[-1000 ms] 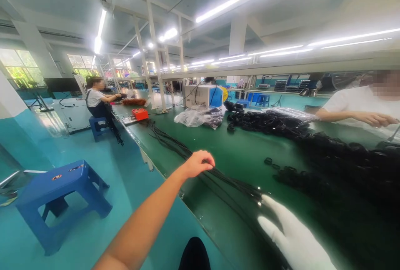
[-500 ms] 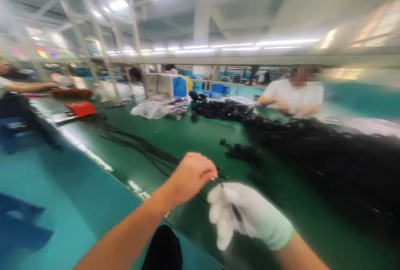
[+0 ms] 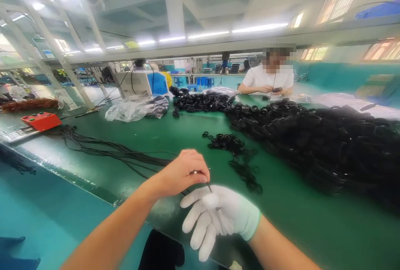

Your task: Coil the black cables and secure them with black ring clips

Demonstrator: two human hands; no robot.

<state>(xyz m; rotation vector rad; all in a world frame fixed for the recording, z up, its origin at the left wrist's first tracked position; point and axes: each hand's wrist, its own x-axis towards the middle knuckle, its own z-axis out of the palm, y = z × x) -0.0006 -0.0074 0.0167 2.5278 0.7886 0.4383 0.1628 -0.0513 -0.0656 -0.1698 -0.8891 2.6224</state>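
Observation:
My left hand [image 3: 187, 172], bare, is closed in a pinch on the end of a thin black cable, just above my gloved right hand. The white-gloved right hand [image 3: 215, 216] has its thumb and index finger pressed together on the same cable end, with the other fingers spread. A bundle of long black cables [image 3: 125, 153] runs across the green table [image 3: 190, 136] from the left and passes behind my left wrist. A small heap of black rings [image 3: 228, 143] lies beyond my hands.
A large pile of black coiled cables [image 3: 296, 136] covers the right side. Further off are a red box with buttons [image 3: 41, 121], a clear plastic bag [image 3: 128, 109] and a white-and-blue machine [image 3: 142, 83]. Across the table sits a person in white [image 3: 268, 78].
The view has turned right and sharpened. My right hand's lower fingers have spread apart, and the dark piece seen at its palm no longer shows. My left hand still pinches.

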